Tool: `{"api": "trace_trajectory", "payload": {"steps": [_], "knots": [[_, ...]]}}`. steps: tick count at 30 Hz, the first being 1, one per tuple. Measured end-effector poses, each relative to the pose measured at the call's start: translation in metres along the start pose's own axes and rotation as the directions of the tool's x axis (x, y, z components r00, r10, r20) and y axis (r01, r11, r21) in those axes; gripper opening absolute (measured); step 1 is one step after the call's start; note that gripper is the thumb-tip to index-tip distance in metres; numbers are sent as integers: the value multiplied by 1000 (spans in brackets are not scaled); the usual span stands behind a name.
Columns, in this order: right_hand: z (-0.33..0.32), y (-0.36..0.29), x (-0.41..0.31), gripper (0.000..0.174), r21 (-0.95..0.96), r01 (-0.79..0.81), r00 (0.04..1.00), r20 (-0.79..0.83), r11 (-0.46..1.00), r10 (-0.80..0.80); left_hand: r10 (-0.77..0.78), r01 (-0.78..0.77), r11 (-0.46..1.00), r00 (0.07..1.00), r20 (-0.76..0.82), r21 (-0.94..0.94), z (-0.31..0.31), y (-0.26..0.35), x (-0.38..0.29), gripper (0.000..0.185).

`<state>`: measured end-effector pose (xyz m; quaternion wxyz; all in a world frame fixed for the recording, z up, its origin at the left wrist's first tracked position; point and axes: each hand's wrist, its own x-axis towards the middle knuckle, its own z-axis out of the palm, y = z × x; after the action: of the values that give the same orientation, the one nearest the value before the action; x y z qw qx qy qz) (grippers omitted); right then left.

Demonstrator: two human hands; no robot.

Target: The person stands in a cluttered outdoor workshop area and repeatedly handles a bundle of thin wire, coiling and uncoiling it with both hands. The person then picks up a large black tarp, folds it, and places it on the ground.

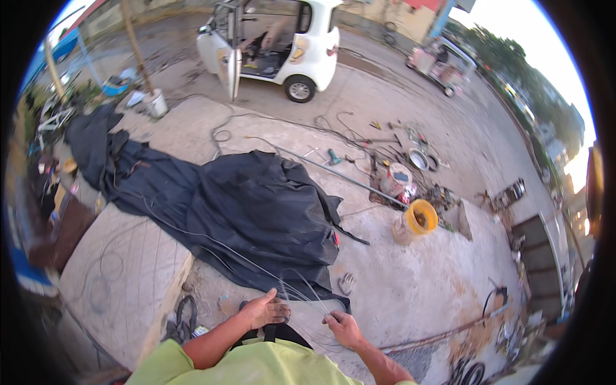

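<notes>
My right hand [342,328] pinches several strands of thin wire [308,299] in front of my body. The strands fan out towards my left hand [265,310], whose fingers are extended beside them; it does not grip them. One long strand runs up and left across a large dark tarp [255,207] spread in folds over the concrete ground. Loose loops of wire hang below my hands. A grey work glove [345,284] lies right of the tarp's lower edge, and a small red-handled tool [335,239] rests at its right side.
A yellow-rimmed bucket [422,216] stands at the right, near a long metal pipe [332,169], a green power drill [334,157] and scattered tools and cables. Beyond the tarp is a small white vehicle [315,48] with an open door. A raised concrete slab [125,269] lies at the left.
</notes>
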<state>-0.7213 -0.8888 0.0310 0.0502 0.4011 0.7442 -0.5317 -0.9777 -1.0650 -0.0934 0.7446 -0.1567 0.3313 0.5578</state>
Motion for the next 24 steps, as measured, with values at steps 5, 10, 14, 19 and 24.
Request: {"api": "trace_trajectory", "payload": {"steps": [5,10,14,19,24], "knots": [[21,-35,17,31,124,138,947,273,983,-167,112,-26,949,960,258,-314,33,6,-15,79],[70,-22,27,32,126,416,855,282,900,-435,499,-146,717,791,355,-682,39,77,-27,88],[86,-35,31,31,244,413,830,295,877,-473,594,-189,722,661,457,-665,34,122,-57,73],[86,-38,35,31,258,495,782,285,830,-554,488,-365,847,821,296,-386,62,117,-69,73],[78,-24,33,33,320,476,756,328,819,-567,432,-198,875,731,528,-442,94,102,-70,86]]}}
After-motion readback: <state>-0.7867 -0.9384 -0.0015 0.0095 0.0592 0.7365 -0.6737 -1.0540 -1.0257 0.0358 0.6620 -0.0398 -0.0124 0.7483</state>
